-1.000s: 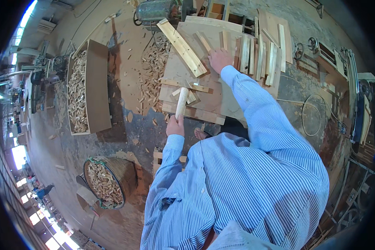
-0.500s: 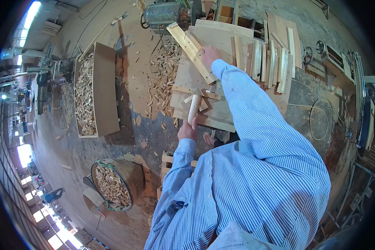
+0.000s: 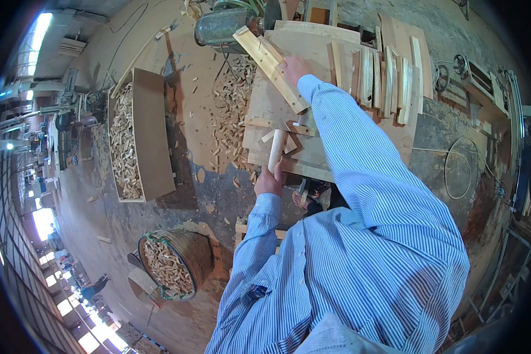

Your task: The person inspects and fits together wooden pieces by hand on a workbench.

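Note:
My left hand (image 3: 269, 180) is closed around the lower end of a wooden-handled tool (image 3: 275, 151), with a thick, pale, round handle. At its far end a small dark part shows, too unclear to name. My right hand (image 3: 295, 69) grips the right edge of a long pale wooden board (image 3: 271, 71), its fingers partly hidden. Dark spots mark the board, which lies slanted on the wooden worktable (image 3: 318, 59). Just beyond the handle, a narrow wooden strip (image 3: 301, 128) and short wood pieces (image 3: 290, 144) lie at the table's near left.
Several wooden strips (image 3: 367, 76) lie side by side on the table's right. A green motor-like machine (image 3: 224, 28) stands beyond its far left corner. Wood offcuts (image 3: 233, 97) litter the floor, and fill a long box (image 3: 153, 141) and a woven basket (image 3: 202, 256) on the left.
The whole view has shifted slightly. Both hands keep their holds, and the board and tool stay in nearly the same place on the table.

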Available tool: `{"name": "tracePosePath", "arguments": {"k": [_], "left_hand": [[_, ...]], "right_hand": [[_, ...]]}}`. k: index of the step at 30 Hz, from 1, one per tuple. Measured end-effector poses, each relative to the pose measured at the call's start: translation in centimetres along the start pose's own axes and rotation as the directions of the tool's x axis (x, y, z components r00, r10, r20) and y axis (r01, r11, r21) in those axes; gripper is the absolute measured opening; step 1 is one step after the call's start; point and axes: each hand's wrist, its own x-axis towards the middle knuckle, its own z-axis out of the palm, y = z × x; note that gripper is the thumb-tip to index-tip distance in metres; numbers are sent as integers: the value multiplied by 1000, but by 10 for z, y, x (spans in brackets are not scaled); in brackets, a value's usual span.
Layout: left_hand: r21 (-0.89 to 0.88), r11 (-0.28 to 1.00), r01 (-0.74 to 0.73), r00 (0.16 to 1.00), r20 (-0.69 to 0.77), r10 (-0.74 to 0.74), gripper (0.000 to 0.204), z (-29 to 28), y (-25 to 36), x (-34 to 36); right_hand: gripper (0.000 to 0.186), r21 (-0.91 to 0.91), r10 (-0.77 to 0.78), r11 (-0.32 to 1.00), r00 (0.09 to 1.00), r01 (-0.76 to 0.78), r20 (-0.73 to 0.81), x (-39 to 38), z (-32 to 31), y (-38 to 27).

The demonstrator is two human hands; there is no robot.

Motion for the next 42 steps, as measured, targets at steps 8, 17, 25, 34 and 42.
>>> {"name": "tracePosePath", "arguments": {"k": [8, 17, 25, 34, 42], "left_hand": [[20, 1000, -13, 1000, -24, 13, 62, -5, 43, 36], [7, 1000, -13, 1000, -11, 13, 64, -2, 43, 42], [-39, 999, -2, 1000, 5, 2, 62, 1, 6, 10], [-20, 999, 33, 998, 60, -31, 60, 6, -40, -26], [-22, 1000, 8, 1000, 29, -7, 59, 5, -41, -29]], "right_hand": [[29, -10, -80, 997, 993, 79, -83, 49, -19, 17], [28, 43, -111, 992, 989, 116, -98, 55, -38, 42], [33, 73, -114, 987, 945, 143, -308, -24, -20, 40], [23, 159, 11, 987, 994, 6, -109, -26, 16, -8], [28, 132, 78, 989, 996, -73, -34, 4, 23, -17]]}}
